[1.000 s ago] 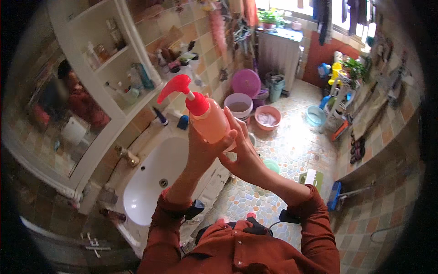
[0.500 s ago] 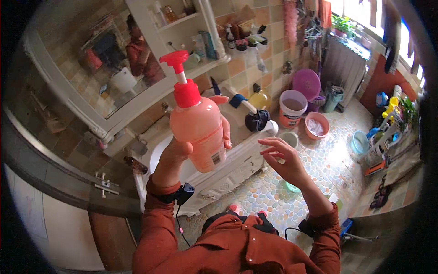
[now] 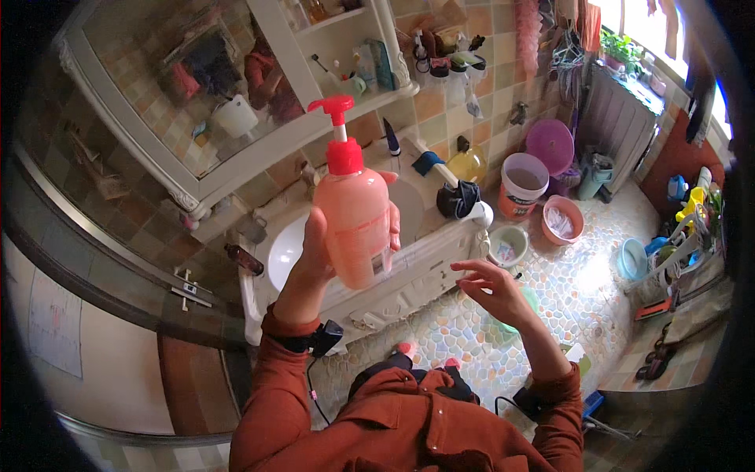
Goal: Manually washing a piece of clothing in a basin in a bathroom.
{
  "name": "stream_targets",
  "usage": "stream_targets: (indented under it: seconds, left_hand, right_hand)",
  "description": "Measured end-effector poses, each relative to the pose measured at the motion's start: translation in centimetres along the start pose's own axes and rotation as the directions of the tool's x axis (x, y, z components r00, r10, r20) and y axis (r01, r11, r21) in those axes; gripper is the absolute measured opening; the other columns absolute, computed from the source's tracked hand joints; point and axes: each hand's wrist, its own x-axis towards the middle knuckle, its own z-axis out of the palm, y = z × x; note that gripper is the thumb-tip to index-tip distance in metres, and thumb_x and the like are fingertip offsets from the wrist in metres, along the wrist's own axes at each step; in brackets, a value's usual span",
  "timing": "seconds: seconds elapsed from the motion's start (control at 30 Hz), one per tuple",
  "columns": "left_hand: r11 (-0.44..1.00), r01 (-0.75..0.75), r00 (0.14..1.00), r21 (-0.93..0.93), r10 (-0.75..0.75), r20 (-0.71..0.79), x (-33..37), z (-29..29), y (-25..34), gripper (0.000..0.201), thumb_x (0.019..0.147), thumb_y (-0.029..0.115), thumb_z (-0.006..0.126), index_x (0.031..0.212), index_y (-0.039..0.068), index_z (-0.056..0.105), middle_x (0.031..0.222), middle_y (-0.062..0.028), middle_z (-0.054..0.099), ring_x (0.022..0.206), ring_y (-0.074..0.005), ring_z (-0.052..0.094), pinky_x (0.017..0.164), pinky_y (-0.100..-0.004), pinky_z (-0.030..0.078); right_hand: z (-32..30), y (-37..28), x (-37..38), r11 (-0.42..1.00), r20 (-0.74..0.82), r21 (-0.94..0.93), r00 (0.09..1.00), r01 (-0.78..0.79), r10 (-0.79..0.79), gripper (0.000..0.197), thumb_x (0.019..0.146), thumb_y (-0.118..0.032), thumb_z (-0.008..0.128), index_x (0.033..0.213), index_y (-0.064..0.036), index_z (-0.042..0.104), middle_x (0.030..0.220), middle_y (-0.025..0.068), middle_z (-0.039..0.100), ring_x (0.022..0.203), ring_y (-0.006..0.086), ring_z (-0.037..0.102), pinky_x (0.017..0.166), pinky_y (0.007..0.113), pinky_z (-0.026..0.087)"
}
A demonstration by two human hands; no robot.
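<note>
Left hand [image 3: 311, 256]: wrapped around the bottle's lower body, thumb on the left side, fingertips on the right; a loaded grip, no gap seen.
Bottle [image 3: 354, 216]: clear pinkish-orange, held within the left grip, its bulk just right of the palm and rising past the thumb.
Long axis: near upright in this view, base leaning slightly right of the top.
Pump head [image 3: 334, 106]: red, above the grip at the far end of the axis, longer side toward the left; no finger on it.
Right hand [image 3: 494, 289]: right of the grip and a little lower, fingers loosely bent, holding nothing, well apart from the bottle.
Nearer hand: left, in contact; a clear gap separates the right from the bottle's right side.
Sink bowl [image 3: 286, 256]: white, behind and left of the grip.
Brown bottle [image 3: 244, 260]: farther left, lying tilted.
Bucket [image 3: 517, 206]: far right, beyond both hands.
</note>
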Motion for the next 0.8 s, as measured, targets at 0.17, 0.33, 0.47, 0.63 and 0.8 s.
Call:
stream_targets:
  seconds: [0.17,0.33,0.47,0.63,0.8]
  left_hand:
    - [0.981,0.078,0.971,-0.175,-0.115,-0.209,-1.9,-1.5,-1.0,0.081,0.082,0.067,0.049,0.132,0.004,0.036,0.092,-0.0121,0.058,0.080,-0.0222,0.061,0.073,-0.0354,0.051]
    - [0.989,0.151,0.879,0.008,-0.130,-0.459,-3.8,-2.8,-1.9,0.067,0.086,0.058,0.051,0.127,0.006,0.040,0.095,-0.0091,0.058,0.080,-0.0202,0.062,0.074,-0.0345,0.051]
    - [0.937,0.193,0.838,0.291,-0.003,-0.546,-4.6,-4.6,-3.2,0.059,0.087,0.047,0.058,0.127,0.007,0.041,0.100,-0.0064,0.057,0.085,-0.0168,0.060,0.076,-0.0319,0.050]
    - [0.907,0.198,0.779,0.372,0.084,-0.621,-5.0,-7.3,-4.6,0.062,0.080,0.027,0.073,0.128,0.006,0.039,0.111,-0.0054,0.052,0.098,-0.0137,0.054,0.083,-0.0295,0.046]
    - [0.816,0.202,0.796,0.542,0.185,-0.576,-6.2,-11.8,-5.9,0.073,0.074,0.034,0.078,0.128,0.005,0.039,0.111,-0.0085,0.053,0.098,-0.0168,0.055,0.084,-0.0314,0.047]
  right_hand:
    - [0.1,1.5,-0.2,0.997,0.062,0.061,0.997,-0.051,0.047,0.033,0.088,-0.003,0.056,0.121,-0.0057,0.055,0.116,0.0078,0.058,0.098,0.0158,0.061,0.087,0.031,0.050]
    - [1.2,2.0,1.2,0.996,0.126,0.068,0.991,-0.063,0.054,0.035,0.088,-0.006,0.058,0.123,-0.0048,0.054,0.119,0.0088,0.058,0.098,0.0162,0.060,0.087,0.032,0.049]
    - [4.1,1.2,4.5,0.994,0.175,0.104,0.984,0.025,-0.044,0.043,0.088,-0.011,0.060,0.129,-0.0060,0.048,0.119,0.0098,0.058,0.099,0.0176,0.060,0.087,0.033,0.050]
    - [8.5,0.0,9.6,0.996,0.190,0.075,0.980,0.041,-0.055,0.079,0.080,-0.018,0.072,0.144,-0.0173,0.025,0.137,0.0095,0.042,0.112,0.0219,0.052,0.091,0.039,0.047]
    - [13.0,0.4,14.7,0.998,0.184,0.005,0.981,0.058,-0.058,0.083,0.077,-0.019,0.075,0.143,-0.0129,0.026,0.133,0.0120,0.045,0.108,0.0242,0.055,0.089,0.040,0.050]
